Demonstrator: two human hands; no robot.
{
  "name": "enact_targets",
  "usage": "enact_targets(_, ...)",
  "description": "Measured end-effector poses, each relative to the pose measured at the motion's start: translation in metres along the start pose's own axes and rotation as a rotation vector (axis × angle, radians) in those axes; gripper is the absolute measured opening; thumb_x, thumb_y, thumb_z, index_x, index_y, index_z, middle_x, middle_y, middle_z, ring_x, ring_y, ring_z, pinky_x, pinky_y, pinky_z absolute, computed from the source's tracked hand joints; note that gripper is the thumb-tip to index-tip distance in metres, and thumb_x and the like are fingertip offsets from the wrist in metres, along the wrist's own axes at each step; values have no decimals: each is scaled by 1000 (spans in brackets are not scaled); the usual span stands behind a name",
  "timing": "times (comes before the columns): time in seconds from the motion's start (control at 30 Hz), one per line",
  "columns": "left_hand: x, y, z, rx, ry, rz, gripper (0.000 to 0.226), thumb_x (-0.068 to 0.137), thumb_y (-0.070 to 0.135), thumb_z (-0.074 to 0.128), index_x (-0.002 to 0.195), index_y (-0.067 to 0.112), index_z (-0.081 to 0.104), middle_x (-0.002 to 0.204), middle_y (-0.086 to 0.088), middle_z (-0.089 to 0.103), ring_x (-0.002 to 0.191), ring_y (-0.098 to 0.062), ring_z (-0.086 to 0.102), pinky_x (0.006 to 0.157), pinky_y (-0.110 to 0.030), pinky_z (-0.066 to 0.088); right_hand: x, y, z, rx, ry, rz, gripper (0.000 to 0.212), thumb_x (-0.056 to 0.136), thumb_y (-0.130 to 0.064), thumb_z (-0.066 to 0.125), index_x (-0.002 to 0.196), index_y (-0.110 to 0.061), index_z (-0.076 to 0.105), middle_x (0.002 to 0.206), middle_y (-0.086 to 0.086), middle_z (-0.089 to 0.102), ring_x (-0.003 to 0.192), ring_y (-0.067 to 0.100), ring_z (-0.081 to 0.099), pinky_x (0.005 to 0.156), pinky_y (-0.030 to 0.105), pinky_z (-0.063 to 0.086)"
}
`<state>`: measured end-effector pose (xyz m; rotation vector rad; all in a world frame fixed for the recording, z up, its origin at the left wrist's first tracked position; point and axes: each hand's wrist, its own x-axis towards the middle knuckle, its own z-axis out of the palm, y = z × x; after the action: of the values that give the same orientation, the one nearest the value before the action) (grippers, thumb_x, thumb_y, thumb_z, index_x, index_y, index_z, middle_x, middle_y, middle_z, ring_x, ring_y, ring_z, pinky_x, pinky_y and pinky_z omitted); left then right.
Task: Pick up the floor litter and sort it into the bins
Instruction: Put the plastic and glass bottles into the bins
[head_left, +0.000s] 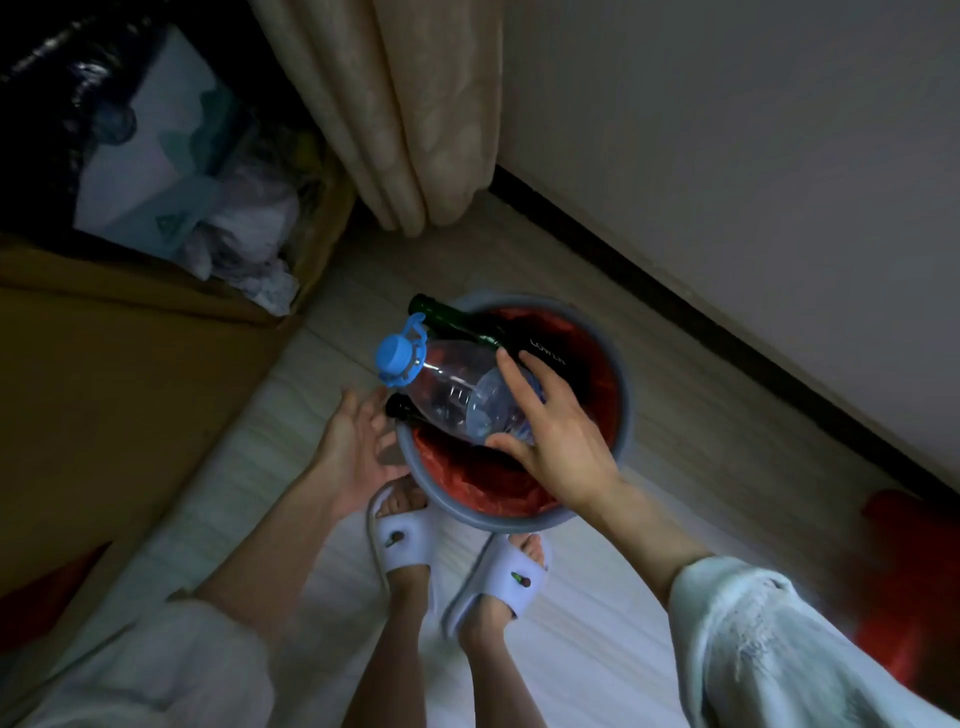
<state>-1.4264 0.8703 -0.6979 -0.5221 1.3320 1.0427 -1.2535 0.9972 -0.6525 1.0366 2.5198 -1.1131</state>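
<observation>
A grey round bin with a red liner stands on the floor just ahead of my feet. Two dark green glass bottles lie in it, necks poking over the left rim. Across them lies a clear plastic bottle with a blue cap and carry ring, its neck sticking out past the rim. My right hand spans the bottle's base, thumb on the near side and fingers over the top. My left hand hovers with spread fingers beside the bin's left rim, holding nothing.
A large cardboard box at the left holds a black bag, paper and crumpled plastic. A beige curtain hangs behind the bin. The wall and dark baseboard run along the right. A red object sits at right.
</observation>
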Motion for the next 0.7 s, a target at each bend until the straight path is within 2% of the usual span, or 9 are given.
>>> enact_targets(0.07, 5, 12, 15, 55, -15, 15, 58, 96, 56, 9, 142, 31, 33, 128, 6, 55, 114, -19, 50, 98, -52, 34, 2, 9, -8, -25, 34, 47, 89, 85, -39, 64, 148, -29, 2, 154, 7, 20, 140, 26, 24, 99, 42, 43)
enact_targets(0.17, 11, 19, 38, 98, -39, 28, 58, 95, 57, 10, 144, 32, 27, 141, 6, 45, 123, -23, 45, 102, -55, 30, 5, 19, -19, -54, 53, 112, 88, 86, -41, 61, 148, -34, 1, 155, 3, 18, 139, 23, 23, 94, 40, 44)
enact_targets(0.3, 16, 12, 65, 97, -57, 41, 60, 95, 59, 11, 144, 29, 28, 146, 4, 40, 127, -27, 42, 94, -54, 36, -1, 36, -35, -137, 87, 138, 85, 86, -43, 59, 149, -33, 1, 154, 5, 21, 137, 26, 26, 88, 42, 47)
enact_targets(0.47, 20, 3, 109, 132, -97, 64, 64, 94, 59, 8, 142, 24, 33, 149, 1, 34, 133, -29, 37, 102, -60, 31, -5, 64, -55, -150, 155, 215, 80, 87, -41, 59, 149, -35, 9, 148, 6, 29, 130, 25, 33, 82, 41, 48)
enact_targets(0.6, 25, 16, 139, 165, -126, 78, 67, 94, 60, 8, 143, 21, 30, 150, 0, 31, 134, -31, 34, 101, -63, 29, 1, 71, -64, 14, 275, 317, 72, 84, -31, 66, 145, -23, 27, 143, 5, 35, 127, 24, 40, 89, 41, 47)
enact_targets(0.7, 22, 19, 156, 170, -135, 93, 66, 94, 59, 9, 147, 21, 21, 153, 1, 27, 136, -30, 31, 102, -64, 25, 3, 77, -67, 141, 323, 362, 71, 83, -23, 68, 143, -19, 30, 144, 7, 35, 129, 25, 40, 101, 36, 40)
